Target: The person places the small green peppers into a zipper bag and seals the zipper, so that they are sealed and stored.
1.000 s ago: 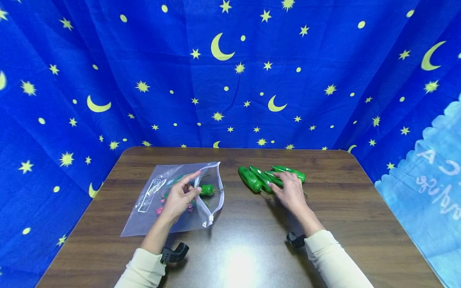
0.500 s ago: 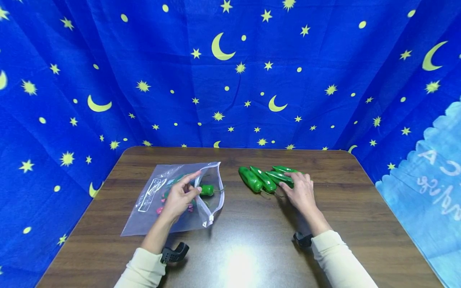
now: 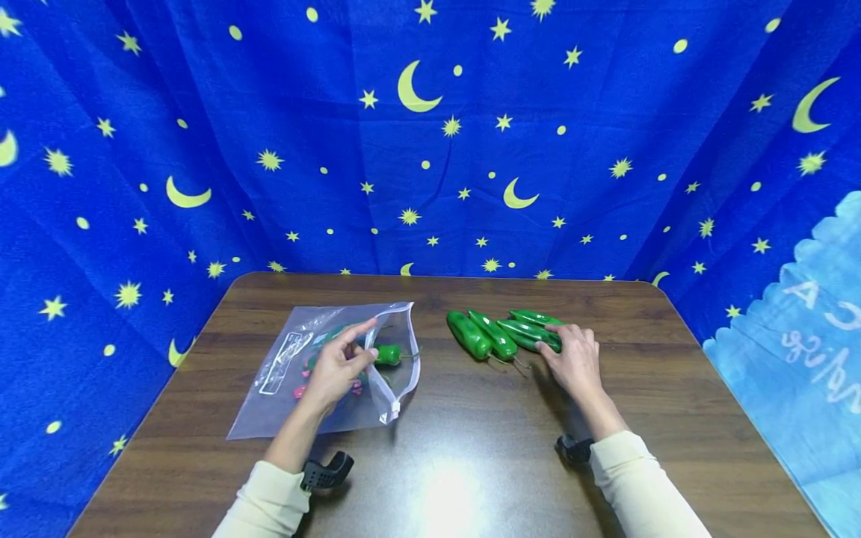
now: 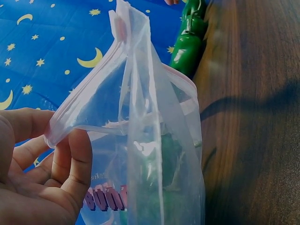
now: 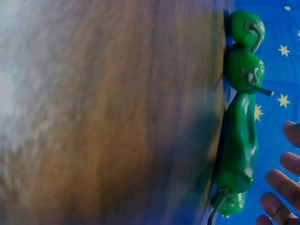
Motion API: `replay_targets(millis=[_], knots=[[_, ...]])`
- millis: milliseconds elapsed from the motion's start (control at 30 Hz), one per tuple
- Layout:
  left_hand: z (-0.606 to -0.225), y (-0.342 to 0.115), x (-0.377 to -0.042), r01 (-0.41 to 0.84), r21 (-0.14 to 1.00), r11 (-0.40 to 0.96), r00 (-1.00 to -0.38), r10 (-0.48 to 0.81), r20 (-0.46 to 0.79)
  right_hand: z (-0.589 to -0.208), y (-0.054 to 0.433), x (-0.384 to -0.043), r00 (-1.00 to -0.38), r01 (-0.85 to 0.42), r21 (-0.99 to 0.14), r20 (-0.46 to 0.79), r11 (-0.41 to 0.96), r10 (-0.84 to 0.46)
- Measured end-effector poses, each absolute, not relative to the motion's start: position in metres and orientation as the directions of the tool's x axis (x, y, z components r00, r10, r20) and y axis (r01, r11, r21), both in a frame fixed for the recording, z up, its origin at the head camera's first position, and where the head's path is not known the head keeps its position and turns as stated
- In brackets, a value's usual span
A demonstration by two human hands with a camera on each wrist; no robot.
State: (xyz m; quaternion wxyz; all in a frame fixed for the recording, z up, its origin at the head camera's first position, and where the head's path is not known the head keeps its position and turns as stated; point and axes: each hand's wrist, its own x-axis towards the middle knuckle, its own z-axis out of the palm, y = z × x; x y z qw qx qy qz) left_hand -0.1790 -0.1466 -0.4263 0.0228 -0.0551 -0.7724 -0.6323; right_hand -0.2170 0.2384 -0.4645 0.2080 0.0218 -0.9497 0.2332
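Note:
My left hand (image 3: 335,371) pinches the upper lip of the mouth of a clear zip bag (image 3: 258,418) between thumb and fingers; the left wrist view shows that lip raised into a gap. Inside the bag lie green peppers, one (image 3: 388,355) with its stem end at the mouth. My right hand (image 3: 573,357) hovers at the right end of a group of green chili peppers (image 3: 468,335) on the table. In the right wrist view its loosely bent fingers (image 5: 286,185) stand apart from the nearest pepper (image 5: 239,145). It covers the right end of the rearmost pepper (image 3: 534,317).
The brown wooden table (image 3: 437,441) carries everything. A blue curtain (image 3: 336,149) with moons and stars hangs behind and at the sides. A light blue cloth (image 3: 800,351) hangs at the right. A white slider (image 3: 395,408) sits at the near corner of the bag's mouth.
My right hand has moved to the right along the peppers, leaving more of the two right-hand ones uncovered. The left hand keeps its hold on the bag's lip.

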Motion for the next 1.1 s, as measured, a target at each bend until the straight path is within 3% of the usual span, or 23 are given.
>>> replay_targets(millis=[567,1100], knots=[[-0.425,-0.146,-0.178,0.116,0.972,0.204,-0.993,0.057,0.106,-0.473,0.246,-0.223,-0.937,-0.082,-0.400,0.343,0.913,0.067],[-0.426,-0.146,-0.177,0.109,0.971,0.214,-0.994,0.047,0.101,-0.477,0.248,-0.227,-0.983,-0.005,-0.411,0.168,0.912,0.070]])
